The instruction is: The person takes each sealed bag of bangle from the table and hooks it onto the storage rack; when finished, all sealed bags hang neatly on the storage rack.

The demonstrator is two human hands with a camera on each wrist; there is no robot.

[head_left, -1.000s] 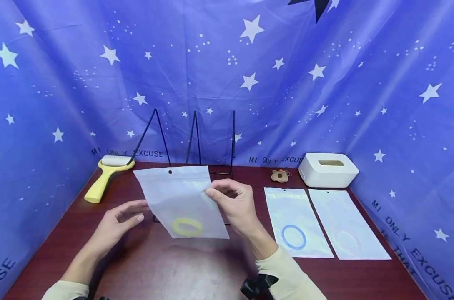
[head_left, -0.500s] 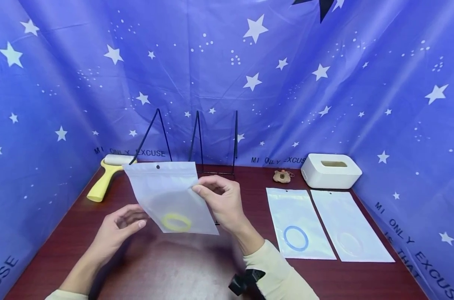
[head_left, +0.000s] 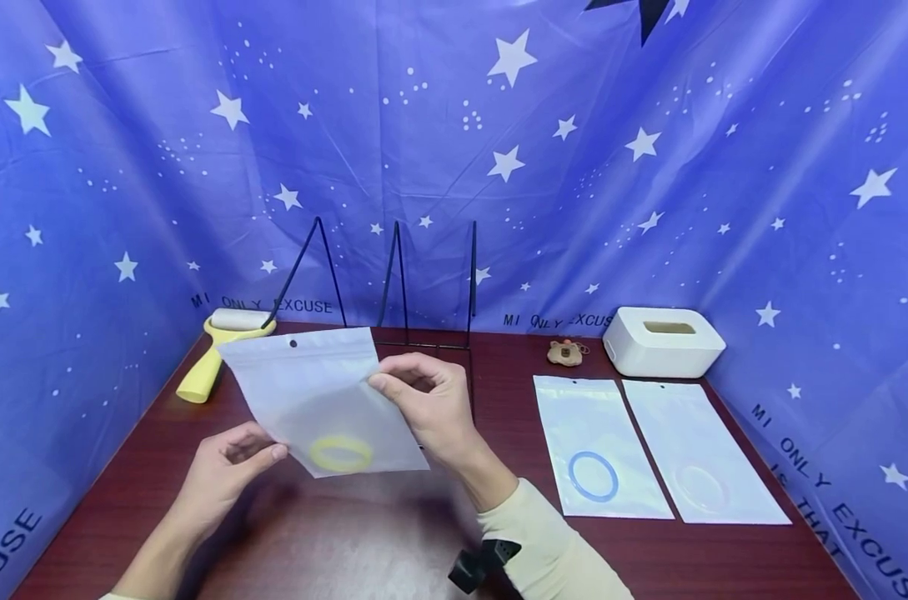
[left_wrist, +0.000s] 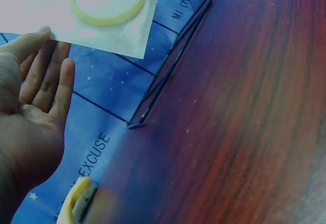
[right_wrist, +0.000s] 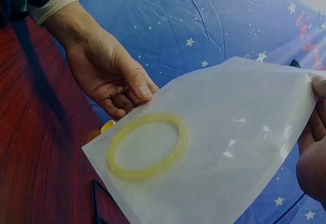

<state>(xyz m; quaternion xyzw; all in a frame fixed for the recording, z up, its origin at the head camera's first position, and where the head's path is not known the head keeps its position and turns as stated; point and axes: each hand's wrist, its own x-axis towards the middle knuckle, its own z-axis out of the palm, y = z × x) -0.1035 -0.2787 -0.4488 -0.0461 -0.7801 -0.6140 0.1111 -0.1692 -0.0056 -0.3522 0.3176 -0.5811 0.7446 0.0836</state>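
A white zip bag (head_left: 311,387) with a punched hole in its top is held up in front of a black wire rack (head_left: 474,275). A yellow ring (right_wrist: 182,140) shows through the bag near its lower end. My right hand (head_left: 431,404) pinches the bag's right edge between thumb and fingers. At the left edge, lower down, my left hand (head_left: 224,475) has its thumb on the bag's edge (left_wrist: 102,40) and its fingers behind it. The bag hides the lower left part of the rack.
A yellow-handled lint roller (head_left: 200,375) lies at the back left. On the right, two more bags lie flat: one bag (head_left: 634,417) with a blue ring (head_left: 571,475), another bag (head_left: 701,425) with a faint pale ring. Behind them are a brown trinket (head_left: 566,354) and a white box (head_left: 641,358).
The bag and my right hand have moved left. My left hand, earlier apart from the bag, now takes its left edge. The head view has shifted slightly.
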